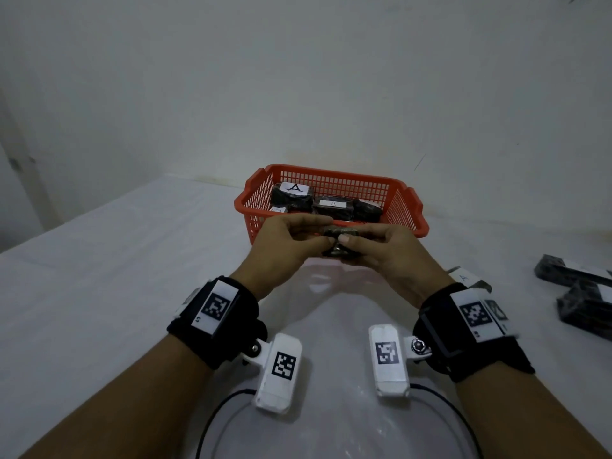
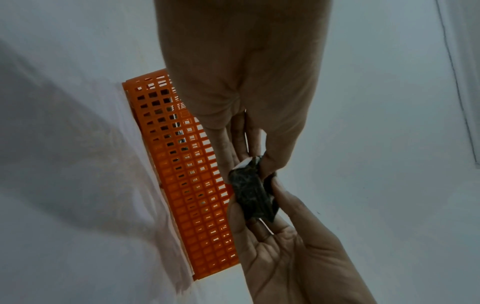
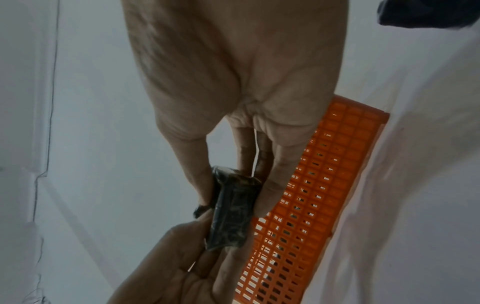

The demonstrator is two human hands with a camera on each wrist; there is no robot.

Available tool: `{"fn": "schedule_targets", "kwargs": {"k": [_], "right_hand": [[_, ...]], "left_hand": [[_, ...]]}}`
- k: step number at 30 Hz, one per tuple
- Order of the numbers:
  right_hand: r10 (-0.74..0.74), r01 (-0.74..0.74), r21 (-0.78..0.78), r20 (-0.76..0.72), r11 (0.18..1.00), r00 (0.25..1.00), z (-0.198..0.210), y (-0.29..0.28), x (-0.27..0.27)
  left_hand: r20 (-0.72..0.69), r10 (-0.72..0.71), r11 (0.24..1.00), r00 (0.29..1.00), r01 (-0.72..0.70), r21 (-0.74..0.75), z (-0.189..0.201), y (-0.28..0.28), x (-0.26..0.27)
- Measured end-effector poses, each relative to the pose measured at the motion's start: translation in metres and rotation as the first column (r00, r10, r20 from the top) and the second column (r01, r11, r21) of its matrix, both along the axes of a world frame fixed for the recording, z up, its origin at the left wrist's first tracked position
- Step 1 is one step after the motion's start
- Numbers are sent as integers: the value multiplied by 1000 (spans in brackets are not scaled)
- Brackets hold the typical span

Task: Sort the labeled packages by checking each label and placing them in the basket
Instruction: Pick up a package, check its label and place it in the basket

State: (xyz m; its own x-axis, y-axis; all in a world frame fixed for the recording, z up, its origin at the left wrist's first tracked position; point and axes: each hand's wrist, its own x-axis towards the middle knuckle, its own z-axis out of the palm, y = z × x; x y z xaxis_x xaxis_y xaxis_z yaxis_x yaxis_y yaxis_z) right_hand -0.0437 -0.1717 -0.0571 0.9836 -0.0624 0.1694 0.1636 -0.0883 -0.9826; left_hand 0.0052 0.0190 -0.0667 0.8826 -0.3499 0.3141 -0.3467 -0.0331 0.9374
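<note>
A small black wrapped package point(image 1: 337, 243) is held between both hands just in front of the orange basket point(image 1: 410, 207). My left hand point(image 1: 291, 243) pinches its left end and my right hand point(image 1: 381, 246) pinches its right end. The left wrist view shows the package point(image 2: 252, 195) with a white edge at its top, beside the basket wall point(image 2: 197, 185). Seen from the right wrist, the package point(image 3: 233, 211) sits between thumb and fingers, next to the basket point(image 3: 324, 195). Inside the basket lie several black packages point(image 1: 293, 197) with white labels marked A.
More black labeled packages point(image 1: 576, 276) lie on the white table at the right edge. Another labeled one point(image 1: 467, 278) sits just behind my right wrist. A white wall stands behind the basket, and cables point(image 1: 215, 419) run near the table's front edge.
</note>
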Motion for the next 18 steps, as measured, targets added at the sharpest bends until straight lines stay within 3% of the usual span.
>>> {"fn": "schedule_targets", "kwargs": {"k": [7, 12, 18], "right_hand": [[46, -47, 41, 14, 998, 999, -2, -3, 0], [-15, 18, -47, 46, 999, 999, -2, -3, 2], [79, -76, 78, -39, 994, 996, 1, 0, 2]], "left_hand": [[-15, -5, 1000, 1000, 5, 0, 2, 2, -1], [21, 29, 1000, 999, -29, -2, 3, 1, -2], [90, 48, 998, 995, -45, -33, 5, 3, 0]]}}
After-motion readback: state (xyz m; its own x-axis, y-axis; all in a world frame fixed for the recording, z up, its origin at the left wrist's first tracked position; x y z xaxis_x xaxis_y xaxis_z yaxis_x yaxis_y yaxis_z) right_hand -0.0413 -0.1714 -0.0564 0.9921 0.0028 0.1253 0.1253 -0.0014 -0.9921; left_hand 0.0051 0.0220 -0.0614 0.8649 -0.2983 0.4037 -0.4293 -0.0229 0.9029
